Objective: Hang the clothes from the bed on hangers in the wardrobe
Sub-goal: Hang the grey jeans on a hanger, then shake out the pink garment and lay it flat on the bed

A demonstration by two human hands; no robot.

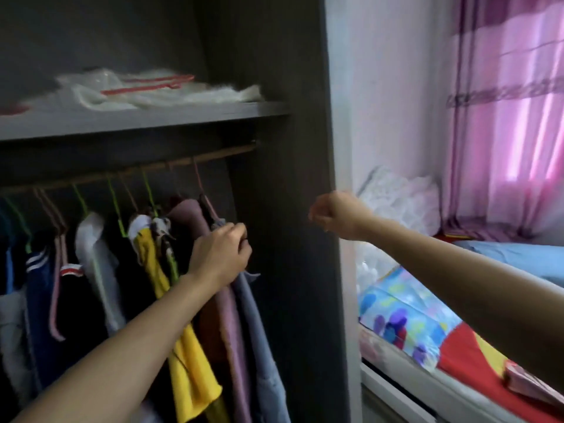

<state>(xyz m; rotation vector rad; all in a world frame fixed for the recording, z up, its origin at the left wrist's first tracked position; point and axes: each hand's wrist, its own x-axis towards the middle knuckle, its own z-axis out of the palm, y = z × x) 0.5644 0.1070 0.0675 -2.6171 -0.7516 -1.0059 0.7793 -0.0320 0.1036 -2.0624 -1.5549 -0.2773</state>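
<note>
Inside the dark wardrobe (pixel 274 209) a wooden rail (pixel 183 163) carries several coloured hangers with clothes. At the right end of the row hangs a grey-blue garment (pixel 259 325) on a pink hanger (pixel 203 190). My left hand (pixel 221 254) grips the top of that garment at the hanger's shoulder. My right hand (pixel 334 215) hovers in the air with fingers curled, in front of the wardrobe's right side panel; nothing shows in it. The bed (pixel 442 346) with a colourful sheet lies to the right.
A mauve garment (pixel 225 315) and a yellow one (pixel 186 346) hang just left of my left hand. The shelf (pixel 137 117) above the rail holds white plastic bags. Pink curtains (pixel 512 117) and a white pillow (pixel 399 193) stand behind the bed. A pink hanger (pixel 531 384) lies on the bed.
</note>
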